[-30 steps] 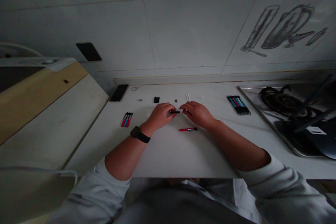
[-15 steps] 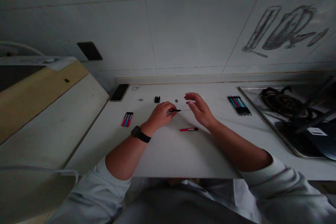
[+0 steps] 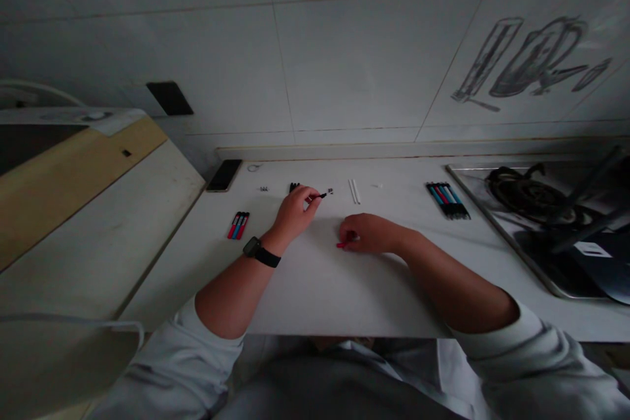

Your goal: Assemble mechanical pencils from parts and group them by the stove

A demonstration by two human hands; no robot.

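My left hand [image 3: 296,208], with a dark watch on its wrist, is closed on a small black pen part [image 3: 322,195] whose tip sticks out to the right. That tip is close to some tiny dark pieces [image 3: 330,191]. Partly hidden behind the same hand are black pen parts [image 3: 294,187]. My right hand [image 3: 367,233] rests low over the counter with curled fingers around a red pen barrel [image 3: 340,245]; only the barrel's left end shows. Two thin white refills [image 3: 354,191] lie side by side beyond my right hand.
Red and blue pen barrels [image 3: 238,226] lie in a row at left, with small springs [image 3: 264,189] behind them. A phone [image 3: 224,175] is at the back left. Several pens [image 3: 447,201] lie at right beside the gas stove [image 3: 516,210]. A small clear piece [image 3: 377,186] lies near the refills.
My right hand has come down toward me and closed on the red barrel. My left hand has shifted slightly left and away with the black part. The white refills now show.
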